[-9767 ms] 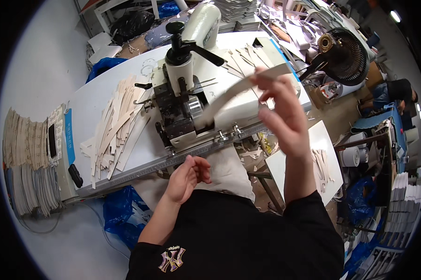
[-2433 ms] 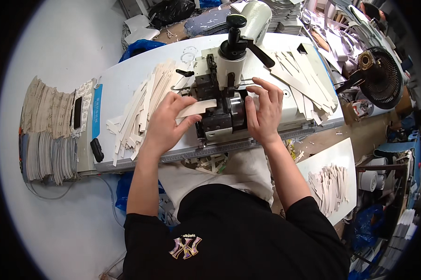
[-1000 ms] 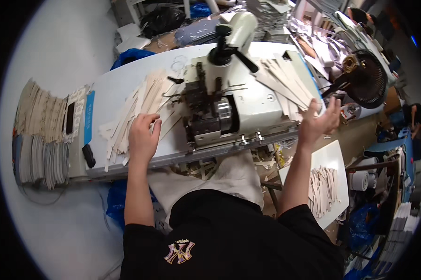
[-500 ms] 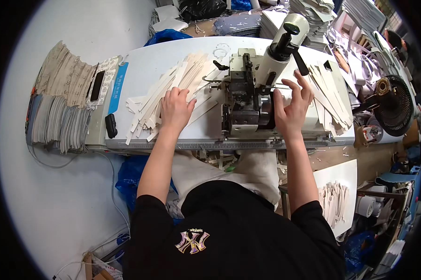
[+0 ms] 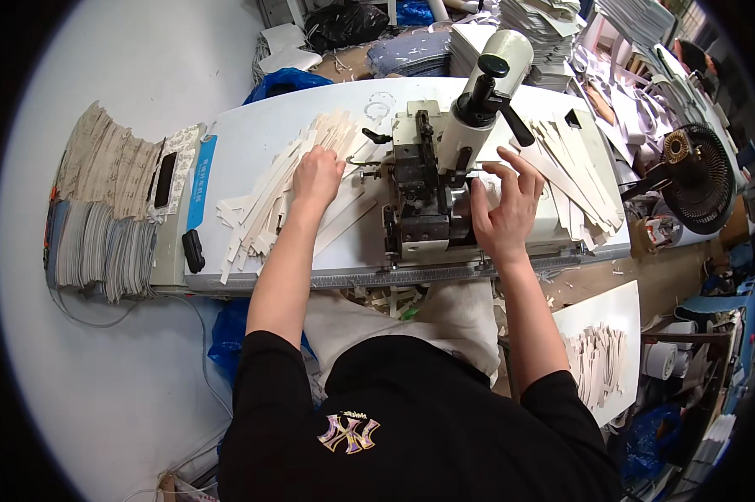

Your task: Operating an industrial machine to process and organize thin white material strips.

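Observation:
My left hand (image 5: pixel 317 177) rests on the far part of a pile of long cream strips (image 5: pixel 279 197), left of the machine. Its fingers are bent and drawn together. The fingertips are hidden, so I cannot tell whether a strip is in them. A cream and black bench machine (image 5: pixel 419 184) stands in the middle of the table, with a thick white arm (image 5: pixel 465 138) carrying a black knob and lever. Just right of its black mechanism hovers my right hand (image 5: pixel 511 205), fingers apart and curved, holding nothing visible. More cream strips (image 5: pixel 574 176) lie to its right.
Stacked grey and beige pieces (image 5: pixel 105 226) stand at the far left beside a black phone (image 5: pixel 166 179). A small black object (image 5: pixel 193 250) sits near the table's front left corner. At right are a black fan (image 5: pixel 697 180) and a white board (image 5: pixel 624 314) bearing short strips.
My left hand has moved farther up the strip pile, and its fingers have drawn together. My right hand stays beside the machine, fingers still apart. The whole view has shifted slightly.

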Tool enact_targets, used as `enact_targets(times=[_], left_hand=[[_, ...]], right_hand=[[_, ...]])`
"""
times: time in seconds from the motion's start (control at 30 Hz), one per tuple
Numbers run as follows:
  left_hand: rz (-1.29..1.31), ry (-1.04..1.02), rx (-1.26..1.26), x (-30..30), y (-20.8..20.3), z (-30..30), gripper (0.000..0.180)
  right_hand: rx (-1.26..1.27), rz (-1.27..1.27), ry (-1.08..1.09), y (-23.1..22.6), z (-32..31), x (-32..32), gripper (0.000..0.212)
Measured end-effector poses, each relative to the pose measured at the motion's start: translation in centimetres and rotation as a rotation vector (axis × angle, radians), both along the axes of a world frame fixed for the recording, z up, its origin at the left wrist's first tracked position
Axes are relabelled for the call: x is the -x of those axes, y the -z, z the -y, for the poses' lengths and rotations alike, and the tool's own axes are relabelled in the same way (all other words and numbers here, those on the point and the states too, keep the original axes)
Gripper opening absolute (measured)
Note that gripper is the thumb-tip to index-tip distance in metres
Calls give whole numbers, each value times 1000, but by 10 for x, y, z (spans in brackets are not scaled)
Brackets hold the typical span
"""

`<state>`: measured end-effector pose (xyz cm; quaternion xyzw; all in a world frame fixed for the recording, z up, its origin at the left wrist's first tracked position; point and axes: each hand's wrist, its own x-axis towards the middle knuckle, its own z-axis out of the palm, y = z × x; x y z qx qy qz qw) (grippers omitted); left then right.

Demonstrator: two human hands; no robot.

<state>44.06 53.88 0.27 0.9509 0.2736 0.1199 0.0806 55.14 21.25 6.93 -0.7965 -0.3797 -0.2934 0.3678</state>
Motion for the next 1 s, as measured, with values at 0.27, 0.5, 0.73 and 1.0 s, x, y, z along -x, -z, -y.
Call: enact_targets(times=[0.27,0.5,0.73,1.0], left_hand=[[413,-80,378,27,-42,4,21],[361,447,341,69,-101,92,54],[169,436,143,57,-108,116,50],[264,427,105,48,-101,122,42]], right_hand=[[-1,-5,-9,-1,0,0,22],[-6,-30,-23,-2,1,0,19],[-27,-39,-63,-4,3,-1,18],[56,-103,-146,-10,6,0,14]])
